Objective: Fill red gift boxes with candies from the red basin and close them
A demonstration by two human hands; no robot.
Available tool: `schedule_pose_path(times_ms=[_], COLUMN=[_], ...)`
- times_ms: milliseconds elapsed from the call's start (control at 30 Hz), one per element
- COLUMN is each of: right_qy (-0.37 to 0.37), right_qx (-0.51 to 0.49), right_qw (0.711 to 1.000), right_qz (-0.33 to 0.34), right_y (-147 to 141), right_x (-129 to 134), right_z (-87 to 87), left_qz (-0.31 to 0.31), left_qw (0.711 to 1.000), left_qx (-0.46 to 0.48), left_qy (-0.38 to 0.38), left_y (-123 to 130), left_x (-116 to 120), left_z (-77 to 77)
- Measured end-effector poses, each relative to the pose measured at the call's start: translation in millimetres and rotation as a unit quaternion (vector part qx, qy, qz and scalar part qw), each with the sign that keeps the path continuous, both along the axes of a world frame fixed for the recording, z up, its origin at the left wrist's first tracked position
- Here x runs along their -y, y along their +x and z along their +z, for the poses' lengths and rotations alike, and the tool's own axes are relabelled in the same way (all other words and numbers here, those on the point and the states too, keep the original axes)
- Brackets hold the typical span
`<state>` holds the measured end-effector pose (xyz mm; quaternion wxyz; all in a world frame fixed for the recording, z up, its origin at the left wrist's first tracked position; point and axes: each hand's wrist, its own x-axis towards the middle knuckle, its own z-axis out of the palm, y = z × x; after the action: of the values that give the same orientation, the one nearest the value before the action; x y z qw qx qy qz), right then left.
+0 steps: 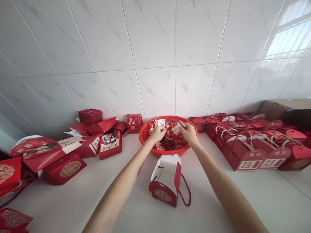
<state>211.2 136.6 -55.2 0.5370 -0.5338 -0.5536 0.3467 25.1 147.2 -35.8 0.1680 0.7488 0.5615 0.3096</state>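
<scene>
A red plastic basket [170, 151] full of small red and silver wrapped packets [173, 142] stands against the tiled wall. Over its left part is my left hand [157, 133], fingers pinched together; whatever they hold is too small to name. My right hand [189, 133] grips a small pale packet [178, 128] above the basket's right side. In front of the basket, between my forearms, an open red gift box [165, 194] with a white inside stands upright on the table, its red cord handle lying out to the right.
Loose red boxes [65, 168] and cartons are scattered at the left. A small red box [134, 123] leans on the wall. Rows of red boxes with rope handles [250, 157] fill the right, before a brown cardboard box [279, 110].
</scene>
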Motion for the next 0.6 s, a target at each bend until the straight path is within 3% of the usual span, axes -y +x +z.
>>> schedule_pose_path(times_ms=[67,133,233,300,333,433,600], right_qy=[0.014,0.029,0.04,0.038,0.037,0.045,0.056], right_qx=[-0.001,0.011,0.037,0.04,0.035,0.026,0.045], right_qw=[0.999,0.998,0.997,0.997,0.998,0.998,0.997], right_qz=[-0.034,-0.057,-0.054,-0.047,-0.045,-0.041,-0.042], right_y=[-0.6,-1.2,-1.8,-2.1,-2.3,-3.3,-4.7], right_x=[2.5,5.3,8.2,8.6,8.4,6.9,6.8], right_z=[2.1,4.4,6.8,6.7,6.1,3.3,1.5], left_qz=[0.03,0.009,-0.186,-0.311,-0.341,-0.338,-0.252], left_qw=[0.999,0.999,0.979,0.928,0.906,0.892,0.88], left_qx=[0.013,0.018,-0.044,-0.13,-0.17,-0.251,-0.37], left_qy=[0.016,0.025,-0.069,-0.16,-0.183,-0.164,-0.161], left_y=[-0.2,1.6,8.6,14.5,17.4,25.4,41.1], left_x=[1.1,3.7,9.7,13.4,14.8,15.9,9.4], left_z=[0.9,1.6,2.3,3.2,4.0,6.6,4.0])
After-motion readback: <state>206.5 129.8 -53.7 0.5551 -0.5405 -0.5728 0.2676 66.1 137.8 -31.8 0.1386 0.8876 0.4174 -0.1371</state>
